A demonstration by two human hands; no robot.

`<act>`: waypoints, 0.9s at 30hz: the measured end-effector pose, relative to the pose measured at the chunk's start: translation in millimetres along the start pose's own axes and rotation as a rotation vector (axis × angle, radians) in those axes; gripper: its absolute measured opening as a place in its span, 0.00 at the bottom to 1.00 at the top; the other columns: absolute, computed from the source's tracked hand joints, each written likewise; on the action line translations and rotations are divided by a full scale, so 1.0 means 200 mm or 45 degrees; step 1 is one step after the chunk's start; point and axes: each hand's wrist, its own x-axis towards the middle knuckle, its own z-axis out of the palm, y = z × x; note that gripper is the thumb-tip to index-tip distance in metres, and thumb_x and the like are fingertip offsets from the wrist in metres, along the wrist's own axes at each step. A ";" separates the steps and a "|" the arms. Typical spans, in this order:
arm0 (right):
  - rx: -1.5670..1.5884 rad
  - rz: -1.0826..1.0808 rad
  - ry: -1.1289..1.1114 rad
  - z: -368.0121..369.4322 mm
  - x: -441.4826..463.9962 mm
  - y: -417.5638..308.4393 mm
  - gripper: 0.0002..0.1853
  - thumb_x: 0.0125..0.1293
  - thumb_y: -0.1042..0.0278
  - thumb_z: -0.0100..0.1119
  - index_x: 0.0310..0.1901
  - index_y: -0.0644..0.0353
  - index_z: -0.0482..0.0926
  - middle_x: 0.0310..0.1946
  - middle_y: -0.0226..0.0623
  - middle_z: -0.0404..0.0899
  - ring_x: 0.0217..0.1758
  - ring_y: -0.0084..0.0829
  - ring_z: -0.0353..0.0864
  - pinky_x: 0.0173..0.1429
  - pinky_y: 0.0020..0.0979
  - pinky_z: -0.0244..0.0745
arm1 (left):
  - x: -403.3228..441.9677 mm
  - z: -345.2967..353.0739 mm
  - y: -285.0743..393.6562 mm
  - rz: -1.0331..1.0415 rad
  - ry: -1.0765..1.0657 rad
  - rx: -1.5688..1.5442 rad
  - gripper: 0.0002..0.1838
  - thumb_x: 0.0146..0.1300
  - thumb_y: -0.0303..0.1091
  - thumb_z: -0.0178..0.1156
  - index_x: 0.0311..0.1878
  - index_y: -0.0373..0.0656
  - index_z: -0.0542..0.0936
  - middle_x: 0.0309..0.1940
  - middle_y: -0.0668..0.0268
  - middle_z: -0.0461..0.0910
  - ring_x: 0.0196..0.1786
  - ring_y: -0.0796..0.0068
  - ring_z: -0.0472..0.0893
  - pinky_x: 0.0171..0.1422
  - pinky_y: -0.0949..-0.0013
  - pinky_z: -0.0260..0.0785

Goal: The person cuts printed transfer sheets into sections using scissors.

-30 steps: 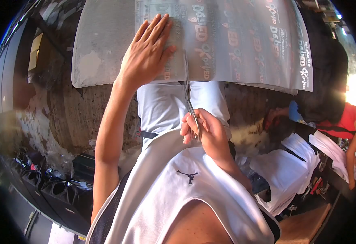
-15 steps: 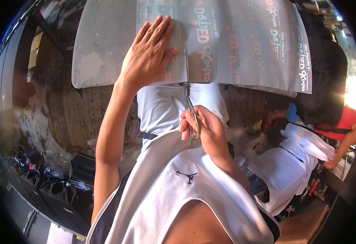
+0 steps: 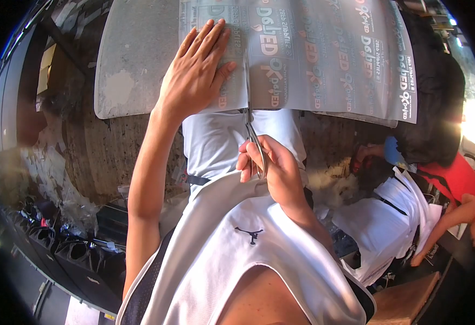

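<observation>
My left hand (image 3: 197, 70) lies flat, fingers stretched out, on a translucent sheet printed with mirrored lettering (image 3: 324, 59). Beneath the sheet is a grey board (image 3: 129, 59) with rounded corners, which reaches over my lap. In my right hand (image 3: 275, 165) are the handles of metal scissors (image 3: 252, 132). Their long blades point away from me and meet the sheet at its near edge, just right of my left hand. The exact position of the blades against the sheet is hard to make out.
At the right a co-worker in a red top (image 3: 457, 176) reaches toward white cloth pieces (image 3: 378, 225). A wooden board (image 3: 408, 300) is at the lower right. Black containers (image 3: 75, 265) stand at the lower left, near scraps of clear plastic (image 3: 75, 206).
My right hand and the scissors have shifted slightly up and left. My left hand stays almost in place. The co-worker's arms have moved down over the white cloth.
</observation>
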 end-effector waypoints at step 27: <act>-0.063 -0.013 0.010 0.01 0.12 -0.10 0.18 0.82 0.54 0.59 0.42 0.64 0.77 0.32 0.37 0.84 0.29 0.23 0.83 0.38 0.26 0.78 | 0.02 -0.02 0.00 -0.048 -0.042 -0.003 0.35 0.84 0.56 0.40 0.84 0.43 0.62 0.84 0.61 0.60 0.87 0.65 0.54 0.92 0.56 0.42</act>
